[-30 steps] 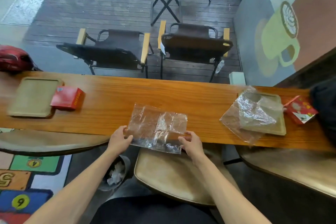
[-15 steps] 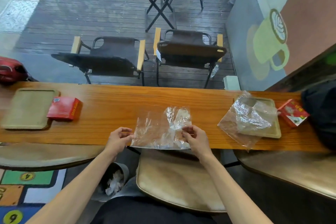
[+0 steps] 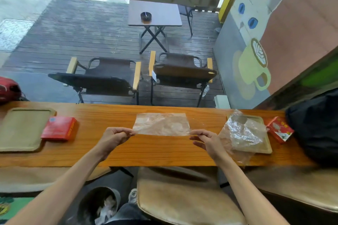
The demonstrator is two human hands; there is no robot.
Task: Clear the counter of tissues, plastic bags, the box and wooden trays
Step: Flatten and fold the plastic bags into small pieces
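A clear plastic bag [image 3: 161,124] is stretched flat just above the middle of the wooden counter [image 3: 155,150]. My left hand [image 3: 114,136] pinches its near left corner and my right hand [image 3: 205,138] pinches its near right corner. A second crumpled clear bag [image 3: 241,133] lies over a wooden tray [image 3: 266,147] to the right. Another wooden tray [image 3: 20,129] sits at the far left with a red box [image 3: 59,128] against its right edge. A small red carton [image 3: 279,131] lies at the right.
A black bag [image 3: 316,126] sits at the counter's right end and a red object [image 3: 9,88] at the far left. Cushioned stools [image 3: 186,197] stand under the near edge. A bin [image 3: 99,204] with crumpled tissues stands on the floor below left.
The bag went from crumpled at the counter's near edge to spread flat and taut farther in over the counter. Both hands moved apart to its corners, and the camera tilted up.
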